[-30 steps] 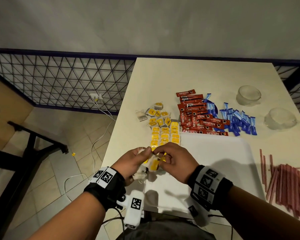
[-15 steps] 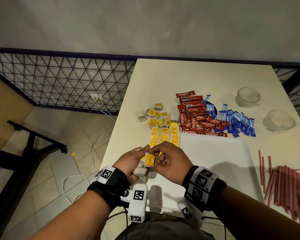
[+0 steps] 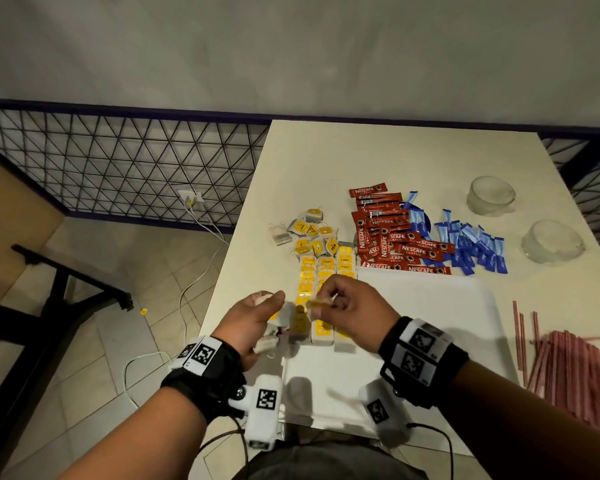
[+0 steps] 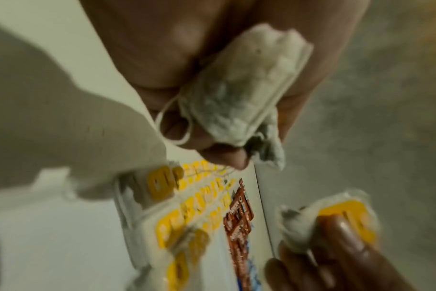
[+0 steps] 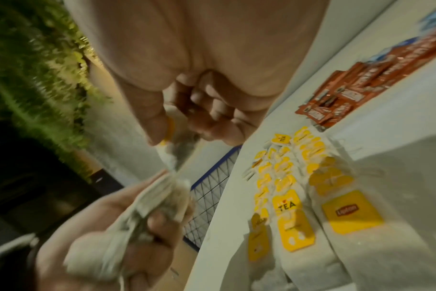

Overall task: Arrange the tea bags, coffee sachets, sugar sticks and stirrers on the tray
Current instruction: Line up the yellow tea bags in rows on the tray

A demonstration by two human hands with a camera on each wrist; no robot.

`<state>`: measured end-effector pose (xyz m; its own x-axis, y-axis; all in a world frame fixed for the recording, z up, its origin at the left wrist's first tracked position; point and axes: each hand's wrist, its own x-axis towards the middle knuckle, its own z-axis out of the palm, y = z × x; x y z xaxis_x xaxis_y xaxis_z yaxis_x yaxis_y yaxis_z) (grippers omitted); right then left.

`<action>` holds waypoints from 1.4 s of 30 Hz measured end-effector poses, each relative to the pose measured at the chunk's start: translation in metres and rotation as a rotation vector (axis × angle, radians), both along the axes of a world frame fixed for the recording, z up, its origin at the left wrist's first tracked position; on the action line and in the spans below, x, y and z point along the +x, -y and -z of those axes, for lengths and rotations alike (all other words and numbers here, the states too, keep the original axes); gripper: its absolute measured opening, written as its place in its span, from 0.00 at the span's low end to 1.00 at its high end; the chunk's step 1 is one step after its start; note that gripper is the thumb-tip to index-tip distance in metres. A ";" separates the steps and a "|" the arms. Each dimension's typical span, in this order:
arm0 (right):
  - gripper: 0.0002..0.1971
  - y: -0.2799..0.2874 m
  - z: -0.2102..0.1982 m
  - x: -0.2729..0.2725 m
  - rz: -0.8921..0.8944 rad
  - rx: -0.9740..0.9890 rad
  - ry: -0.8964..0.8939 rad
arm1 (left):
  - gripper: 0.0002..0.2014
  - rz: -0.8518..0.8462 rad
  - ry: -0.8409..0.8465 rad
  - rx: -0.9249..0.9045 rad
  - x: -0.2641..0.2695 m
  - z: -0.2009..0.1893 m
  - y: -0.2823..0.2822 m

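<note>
My left hand (image 3: 257, 323) grips a small bunch of white tea bags (image 4: 239, 94) above the tray's near-left corner. My right hand (image 3: 340, 306) pinches one tea bag with a yellow tag (image 3: 321, 302), held just right of the left hand; the same tea bag (image 4: 331, 220) shows in the left wrist view. Rows of yellow-tagged tea bags (image 3: 324, 271) lie along the left side of the white tray (image 3: 430, 323). A loose pile of tea bags (image 3: 309, 233) sits beyond them. Red coffee sachets (image 3: 392, 237), blue sugar sticks (image 3: 471, 244) and pink stirrers (image 3: 575, 372) lie on the table.
Two upturned clear glass bowls (image 3: 490, 195) (image 3: 551, 245) stand at the table's far right. The table's left edge (image 3: 222, 289) drops to a tiled floor with a white cable (image 3: 194, 282). A black mesh railing (image 3: 118, 168) runs behind.
My hands have drawn apart: the right hand has pulled one yellow-tagged tea bag away from the bunch that the left hand keeps.
</note>
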<state>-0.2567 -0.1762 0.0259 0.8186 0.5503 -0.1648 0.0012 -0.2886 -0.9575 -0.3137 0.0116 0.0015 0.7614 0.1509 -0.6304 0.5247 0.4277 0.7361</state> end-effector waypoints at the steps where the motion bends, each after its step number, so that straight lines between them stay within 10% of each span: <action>1: 0.11 0.003 0.001 0.004 0.040 0.041 -0.072 | 0.11 0.031 0.047 0.090 -0.002 -0.004 -0.003; 11: 0.07 0.001 -0.008 0.016 0.080 0.001 -0.074 | 0.14 0.494 0.293 0.783 0.011 -0.032 0.013; 13: 0.06 -0.001 -0.011 0.015 0.114 0.080 -0.095 | 0.02 0.484 0.275 0.803 0.012 -0.028 0.016; 42: 0.02 0.004 0.058 0.000 -0.139 -0.651 -0.038 | 0.10 0.543 -0.139 0.772 -0.016 0.005 0.002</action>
<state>-0.2562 -0.1798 -0.0326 0.7339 0.4289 -0.5267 0.0496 -0.8072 -0.5882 -0.3298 0.0099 -0.0038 0.7755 0.2111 -0.5951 0.6130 -0.4777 0.6293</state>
